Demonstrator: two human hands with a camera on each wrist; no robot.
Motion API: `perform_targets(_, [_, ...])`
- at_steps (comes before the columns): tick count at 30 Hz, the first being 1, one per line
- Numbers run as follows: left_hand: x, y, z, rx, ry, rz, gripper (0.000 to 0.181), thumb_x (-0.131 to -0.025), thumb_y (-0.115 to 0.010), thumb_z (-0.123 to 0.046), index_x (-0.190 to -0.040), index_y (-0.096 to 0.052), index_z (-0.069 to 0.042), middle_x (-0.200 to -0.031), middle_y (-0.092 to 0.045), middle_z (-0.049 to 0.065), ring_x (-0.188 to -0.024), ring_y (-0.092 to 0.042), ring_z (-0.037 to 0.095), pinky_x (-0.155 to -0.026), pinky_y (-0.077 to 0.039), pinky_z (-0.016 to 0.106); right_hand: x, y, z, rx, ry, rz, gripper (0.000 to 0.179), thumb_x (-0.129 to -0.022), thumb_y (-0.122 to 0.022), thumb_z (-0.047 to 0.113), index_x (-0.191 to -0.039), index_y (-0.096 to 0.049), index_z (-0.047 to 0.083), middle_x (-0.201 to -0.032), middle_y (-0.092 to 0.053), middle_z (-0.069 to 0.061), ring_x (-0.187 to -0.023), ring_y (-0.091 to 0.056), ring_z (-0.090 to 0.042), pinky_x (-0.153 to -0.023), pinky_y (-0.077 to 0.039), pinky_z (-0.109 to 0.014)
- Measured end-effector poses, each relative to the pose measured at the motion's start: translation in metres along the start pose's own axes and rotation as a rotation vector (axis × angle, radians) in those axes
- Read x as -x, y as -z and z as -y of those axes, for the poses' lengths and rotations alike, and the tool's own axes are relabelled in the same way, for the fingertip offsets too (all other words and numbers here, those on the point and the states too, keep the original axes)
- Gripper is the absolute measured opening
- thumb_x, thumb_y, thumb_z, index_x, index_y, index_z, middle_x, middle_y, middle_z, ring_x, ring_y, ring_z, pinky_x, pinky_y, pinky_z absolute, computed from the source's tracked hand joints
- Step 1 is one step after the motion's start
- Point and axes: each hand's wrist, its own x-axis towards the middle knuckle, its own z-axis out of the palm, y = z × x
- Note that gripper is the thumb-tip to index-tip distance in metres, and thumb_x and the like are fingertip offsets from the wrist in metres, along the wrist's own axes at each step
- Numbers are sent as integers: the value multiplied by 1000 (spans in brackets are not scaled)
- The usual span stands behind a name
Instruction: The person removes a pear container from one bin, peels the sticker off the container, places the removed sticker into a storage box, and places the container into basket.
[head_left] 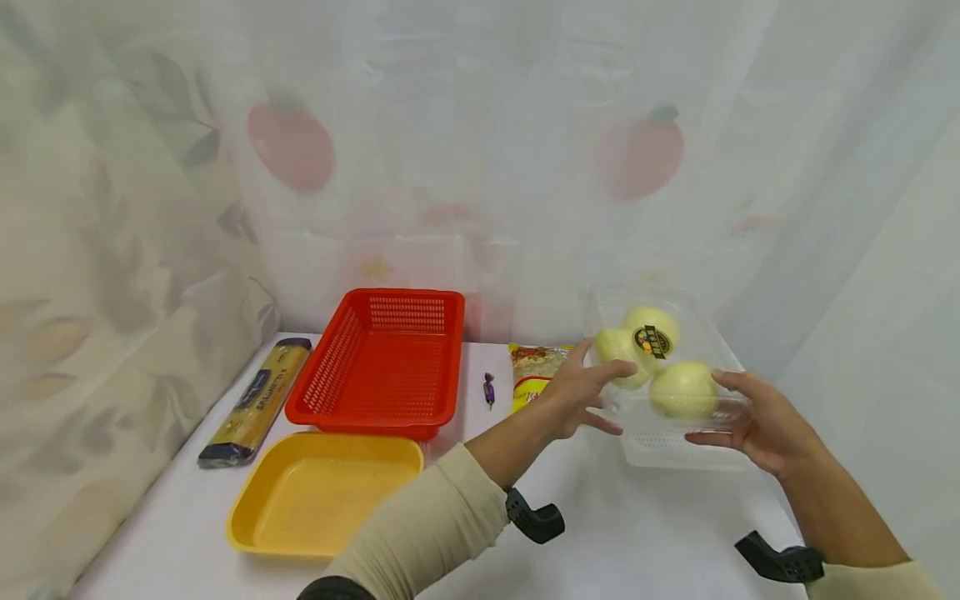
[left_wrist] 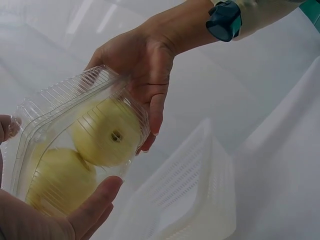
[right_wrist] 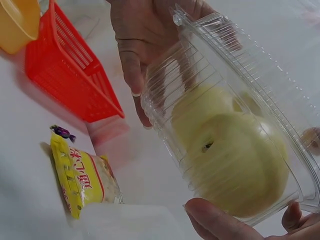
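Note:
A clear plastic clamshell box (head_left: 697, 329) holds three pale yellow-green fruits (head_left: 684, 390) that look like apples or pears, with a dark round label (head_left: 652, 342) on the lid. My left hand (head_left: 581, 390) grips the box's left side, thumb at the upper edge and other fingers lower down. On the opposite side my right hand (head_left: 772, 425) holds it, thumb near the front fruit. The box is raised and tilted above a white plastic basket (head_left: 663, 452). In the left wrist view, that basket (left_wrist: 220, 190) stands apart from the box.
Left of the hands lie a yellow food packet (head_left: 528, 385) and a small purple wrapped candy (head_left: 489, 390). Farther left are a red basket (head_left: 408, 375), a yellow tray (head_left: 330, 492) and a pack of spaghetti (head_left: 258, 404). Curtains hang behind the table.

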Motion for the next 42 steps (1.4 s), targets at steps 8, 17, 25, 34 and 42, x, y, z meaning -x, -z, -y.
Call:
perform_targets(8, [17,14,-9,-14,-1,-8,76,-77,-80,-29,-142,-41,-29,-112,-55,10,-93,-62,38,-56,-54,56,3,-18,-4,85,-11,16,21,-105,-38,26,-122,-43,15,-112,-57,-10,-95,-65,-36,-78,-48,-61])
perform_targets(17, [38,31,-13,-21,0,-4,70,-77,-79,-27,-138,-45,-32,-114,-57,11,-91,-64,37,-57,-53,58,9,-39,-9,162,-8,49,19,-104,-37,26,-113,-48,12,-104,-59,-10,-90,-66,-34,-76,-52,-56])
perform_targets(25, [57,48,-16,-21,-22,56,60,-83,-74,-26,-136,-47,-32,-115,-56,14,-99,-60,44,-59,-53,59,14,-54,-11,232,19,97,25,-104,-35,26,-118,-40,7,-109,-51,-14,-93,-64,-34,-75,-54,-54])
perform_targets(34, [76,67,-14,-56,-29,51,63,-86,-71,-28,-141,-42,-36,-122,-53,14,-102,-58,42,-62,-54,58,14,-70,-20,203,17,138,26,-103,-36,25,-121,-39,7,-111,-53,-15,-93,-64,-36,-77,-53,-55])
perform_targets(42, [90,82,-6,-51,-2,-5,71,-84,-73,-25,-145,-39,-32,-121,-47,20,-102,-57,44,-63,-54,57,17,-83,-39,177,23,156,20,-102,-39,22,-106,-38,3,-117,-51,-16,-97,-63,-38,-80,-51,-56])
